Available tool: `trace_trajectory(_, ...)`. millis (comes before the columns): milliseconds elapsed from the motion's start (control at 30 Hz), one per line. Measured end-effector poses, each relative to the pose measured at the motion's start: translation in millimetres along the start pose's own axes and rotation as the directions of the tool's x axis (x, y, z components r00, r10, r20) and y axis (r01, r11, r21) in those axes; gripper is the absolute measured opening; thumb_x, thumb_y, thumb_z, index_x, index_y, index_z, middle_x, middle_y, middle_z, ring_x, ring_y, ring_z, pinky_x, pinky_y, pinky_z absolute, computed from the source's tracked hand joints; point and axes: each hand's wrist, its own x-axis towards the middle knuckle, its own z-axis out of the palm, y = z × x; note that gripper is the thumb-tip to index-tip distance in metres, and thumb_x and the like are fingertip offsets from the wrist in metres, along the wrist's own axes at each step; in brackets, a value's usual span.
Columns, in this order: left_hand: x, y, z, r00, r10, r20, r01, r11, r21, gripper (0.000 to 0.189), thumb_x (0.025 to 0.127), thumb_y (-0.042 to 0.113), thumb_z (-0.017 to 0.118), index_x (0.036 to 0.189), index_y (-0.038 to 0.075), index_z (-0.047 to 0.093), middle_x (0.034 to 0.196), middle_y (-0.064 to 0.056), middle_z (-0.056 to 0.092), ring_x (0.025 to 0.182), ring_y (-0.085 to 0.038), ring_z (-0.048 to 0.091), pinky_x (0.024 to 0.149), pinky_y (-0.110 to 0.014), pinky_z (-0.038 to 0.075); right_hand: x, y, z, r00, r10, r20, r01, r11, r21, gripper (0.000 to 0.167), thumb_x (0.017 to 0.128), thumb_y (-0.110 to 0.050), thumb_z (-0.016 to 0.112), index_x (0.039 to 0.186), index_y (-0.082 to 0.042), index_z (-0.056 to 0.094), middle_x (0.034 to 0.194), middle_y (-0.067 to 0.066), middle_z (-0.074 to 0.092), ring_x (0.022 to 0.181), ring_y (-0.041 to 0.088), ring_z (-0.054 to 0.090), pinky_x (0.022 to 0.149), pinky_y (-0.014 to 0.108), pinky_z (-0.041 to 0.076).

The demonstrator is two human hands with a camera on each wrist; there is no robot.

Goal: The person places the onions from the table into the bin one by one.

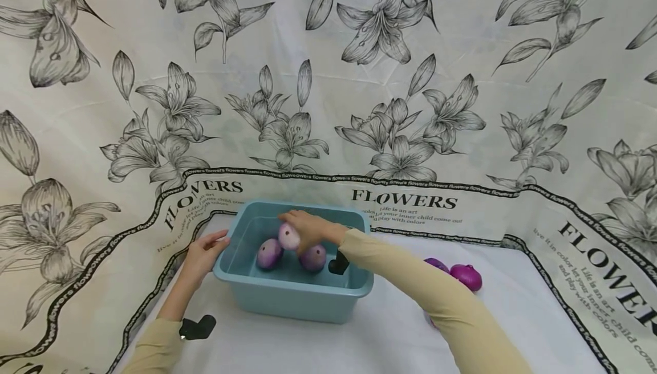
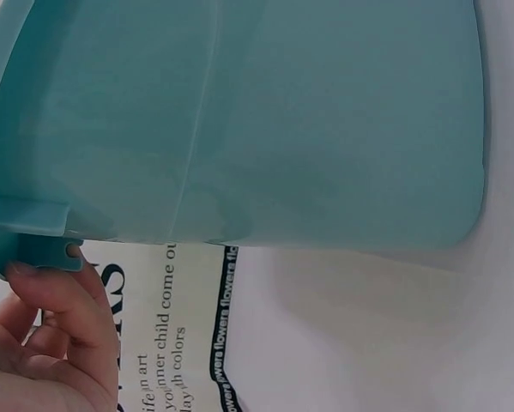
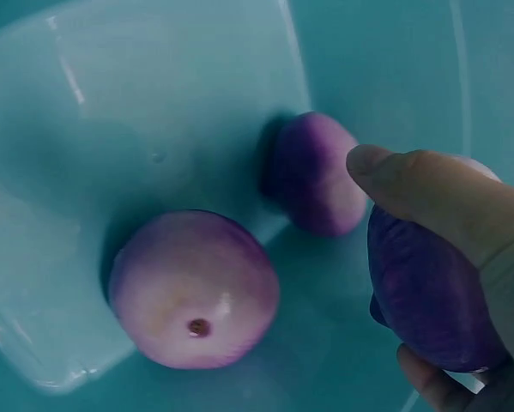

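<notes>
Peeled onion, purple, nearest the right-wrist lens: gripped by the curled thumb and fingers of the right hand, held above the water inside the teal tub. Two further peeled onions are seen resting on the tub floor. Tub rim is touched by the left hand, fingers curled against its edge. Unpeeled onions are laid on the white cloth, apart. Risk judged: a wet, smooth onion could slip and splash water over the rim.

We record even, soft, bright light in the head view; edges bow. Wrist views close: thumb blurred, small glare on peeled onion.
</notes>
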Motion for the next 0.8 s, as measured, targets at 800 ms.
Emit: trace_trajectory(800,0.0,0.3,-1.1,1.000,-0.008,0.009,0.008,1.000,0.009,0.047,0.098,0.027,0.056,0.137,0.001,0.051,0.120,-0.024,0.059,0.092,-0.017,0.063,0.067,-0.027,0.056,12.1,-6.3,60.3,0.963,0.252,0.094,-0.249,0.967,-0.046,0.092,0.064,-0.016,0.090,0.142,-0.018,0.042,0.129,0.005,0.045,0.117,0.016,0.048,0.099,0.031,0.046)
